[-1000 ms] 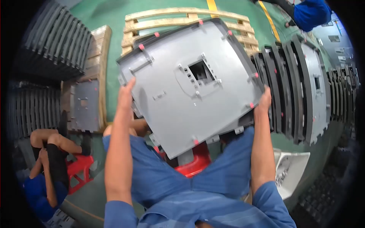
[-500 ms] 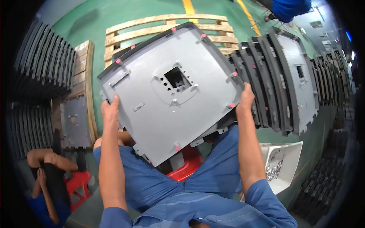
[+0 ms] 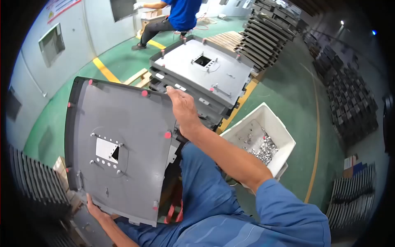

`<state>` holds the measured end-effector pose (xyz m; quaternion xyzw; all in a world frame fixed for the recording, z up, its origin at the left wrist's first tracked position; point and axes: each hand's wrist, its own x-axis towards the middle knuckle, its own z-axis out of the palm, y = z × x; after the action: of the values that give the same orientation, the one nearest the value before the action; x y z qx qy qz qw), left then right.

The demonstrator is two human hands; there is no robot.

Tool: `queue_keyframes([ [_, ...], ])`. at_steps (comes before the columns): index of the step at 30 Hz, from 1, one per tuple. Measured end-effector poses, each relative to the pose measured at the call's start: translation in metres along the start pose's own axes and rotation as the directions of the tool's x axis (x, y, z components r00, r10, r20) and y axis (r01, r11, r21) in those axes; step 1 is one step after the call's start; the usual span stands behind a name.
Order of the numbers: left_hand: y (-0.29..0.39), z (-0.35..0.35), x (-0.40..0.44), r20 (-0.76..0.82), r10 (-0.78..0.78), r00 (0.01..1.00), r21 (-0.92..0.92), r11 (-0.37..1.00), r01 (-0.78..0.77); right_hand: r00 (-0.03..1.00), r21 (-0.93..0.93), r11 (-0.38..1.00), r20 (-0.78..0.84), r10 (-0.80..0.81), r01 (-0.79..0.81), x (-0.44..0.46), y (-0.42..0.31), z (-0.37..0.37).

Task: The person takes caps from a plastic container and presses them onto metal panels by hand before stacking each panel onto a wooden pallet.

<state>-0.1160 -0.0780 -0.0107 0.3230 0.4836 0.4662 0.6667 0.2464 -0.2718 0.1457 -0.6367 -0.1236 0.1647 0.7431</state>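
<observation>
A grey metal panel (image 3: 131, 164) with a square cutout, small posts and pink-capped studs is held up, tilted, between my two hands. My right hand (image 3: 184, 109) grips its upper right corner, thumb side toward the top edge. Down at the lower left edge, my left hand (image 3: 96, 210) has its fingers partly hidden behind the sheet. Beyond my right hand is a stack of similar panels (image 3: 222, 70), the top one lying face up.
A white bin (image 3: 284, 146) of small metal parts stands right of my knee. Further back rises a tall panel stack (image 3: 265, 35). A person in blue (image 3: 183, 14) sits at the far wall. More panels (image 3: 37, 177) stand at left.
My view has swung to the right. The panel, still in both hands, has gone from lying nearly flat over my lap to a steeper tilt, with my right hand higher on it.
</observation>
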Motion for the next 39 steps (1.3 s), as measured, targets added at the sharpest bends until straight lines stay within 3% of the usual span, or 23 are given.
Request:
queue_keyframes([
  [2,0.014,0.024,-0.019,0.233,-0.169,0.958,-0.166,0.963,0.211,0.998,0.003,0.999,-0.050,-0.041,0.042,0.020,-0.011,-0.030],
  [4,0.019,0.064,-0.029,0.260,-0.134,0.956,-0.194,0.963,0.187,0.975,0.089,0.987,-0.190,-0.113,0.132,0.044,-0.017,-0.058],
  [6,0.018,0.102,-0.030,0.366,-0.014,0.931,-0.117,0.991,0.061,0.947,0.026,0.987,-0.286,-0.144,0.158,0.061,-0.037,-0.091],
  [8,0.020,0.153,-0.038,0.385,0.025,0.922,0.050,0.998,-0.048,0.843,-0.150,0.932,-0.398,-0.363,0.330,0.080,-0.054,-0.121],
  [10,0.015,0.207,-0.054,0.399,0.052,0.916,0.152,0.981,-0.122,0.834,-0.390,0.888,-0.383,-0.397,0.244,0.128,-0.056,-0.176],
  [11,0.009,0.236,-0.059,0.387,0.082,0.918,0.192,0.967,-0.167,0.742,-0.501,0.765,-0.308,-0.595,0.405,0.157,-0.051,-0.204],
  [13,-0.007,0.283,-0.054,0.427,0.103,0.898,0.349,0.897,-0.270,0.768,-0.435,0.815,-0.341,-0.542,0.382,0.192,-0.061,-0.243],
  [15,-0.005,0.334,-0.068,0.524,0.112,0.844,0.543,0.719,-0.433,0.762,-0.322,0.855,-0.396,-0.512,0.407,0.225,-0.066,-0.271],
  [16,-0.006,0.354,-0.067,0.577,0.071,0.814,0.614,0.619,-0.490,0.845,-0.186,0.932,-0.394,-0.362,0.313,0.229,-0.071,-0.282],
  [21,-0.026,0.433,-0.056,0.583,-0.049,0.811,0.671,0.593,-0.446,0.910,-0.135,0.985,-0.385,-0.155,0.111,0.287,-0.075,-0.326],
  [24,-0.040,0.457,-0.050,0.594,-0.047,0.803,0.655,0.608,-0.449,0.888,-0.273,0.949,-0.383,-0.255,0.155,0.327,-0.063,-0.341],
  [28,-0.054,0.474,-0.049,0.598,-0.111,0.794,0.650,0.647,-0.399,0.906,-0.268,0.953,-0.353,-0.231,0.139,0.353,-0.058,-0.352],
  [30,-0.060,0.481,-0.055,0.595,-0.127,0.794,0.660,0.641,-0.392,0.942,-0.227,0.972,-0.311,-0.126,0.055,0.364,-0.066,-0.356],
  [33,-0.060,0.490,-0.063,0.601,-0.158,0.784,0.649,0.670,-0.362,0.898,-0.511,0.859,-0.378,-0.223,-0.001,0.366,-0.075,-0.348],
  [35,-0.062,0.496,-0.070,0.592,-0.118,0.797,0.635,0.678,-0.371,0.877,-0.767,0.635,-0.365,-0.312,-0.093,0.384,-0.075,-0.371],
  [36,-0.065,0.497,-0.071,0.587,-0.105,0.803,0.636,0.673,-0.377,0.873,-0.767,0.632,-0.378,-0.308,-0.110,0.388,-0.074,-0.373],
  [38,-0.072,0.497,-0.063,0.593,-0.103,0.799,0.672,0.609,-0.421,0.869,-0.617,0.787,-0.375,-0.323,0.026,0.398,-0.076,-0.377],
  [39,-0.076,0.497,-0.060,0.648,-0.119,0.752,0.641,0.618,-0.455,0.887,-0.585,0.810,-0.354,-0.298,0.038,0.403,-0.081,-0.372],
])
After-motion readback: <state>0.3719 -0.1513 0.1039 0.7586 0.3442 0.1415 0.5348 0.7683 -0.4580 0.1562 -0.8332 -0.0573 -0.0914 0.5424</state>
